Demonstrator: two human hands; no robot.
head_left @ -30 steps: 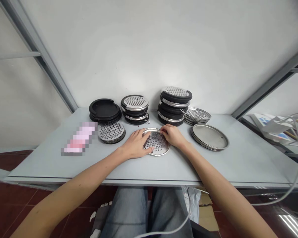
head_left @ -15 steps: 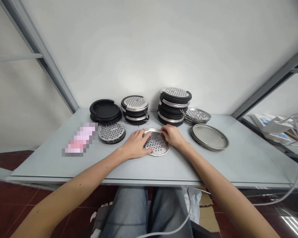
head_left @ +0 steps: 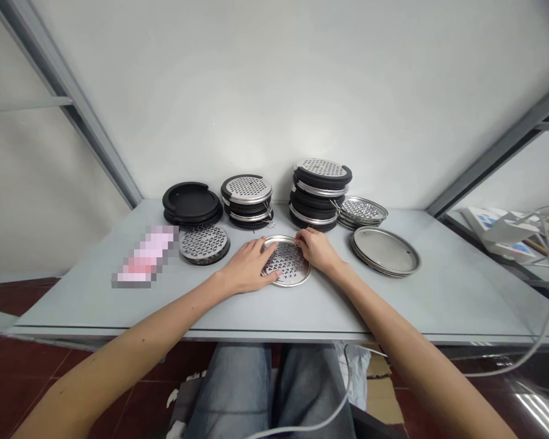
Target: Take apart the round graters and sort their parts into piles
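On the surface (head_left: 265, 317), a rimmed grater disc (head_left: 287, 263) is lying between the hands. The left hand (head_left: 246, 267) is resting spread open at its 9 o'clock; the right hand (head_left: 319, 250), fingers curled, is touching 1 o'clock, grip unclear. Plain discs (head_left: 387, 251) are sitting toward 3 o'clock.

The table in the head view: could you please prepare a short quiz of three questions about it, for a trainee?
1. True or false: the left hand and the right hand both touch the same grater.
2. Which of these lies to the right of both hands? A) black trays; B) smooth-topped metal plates; C) a pink item.
3. Fill the gap: of the two black-and-metal stacks, the ____ one is taller.

Key: 1. True. 2. B. 3. Right.
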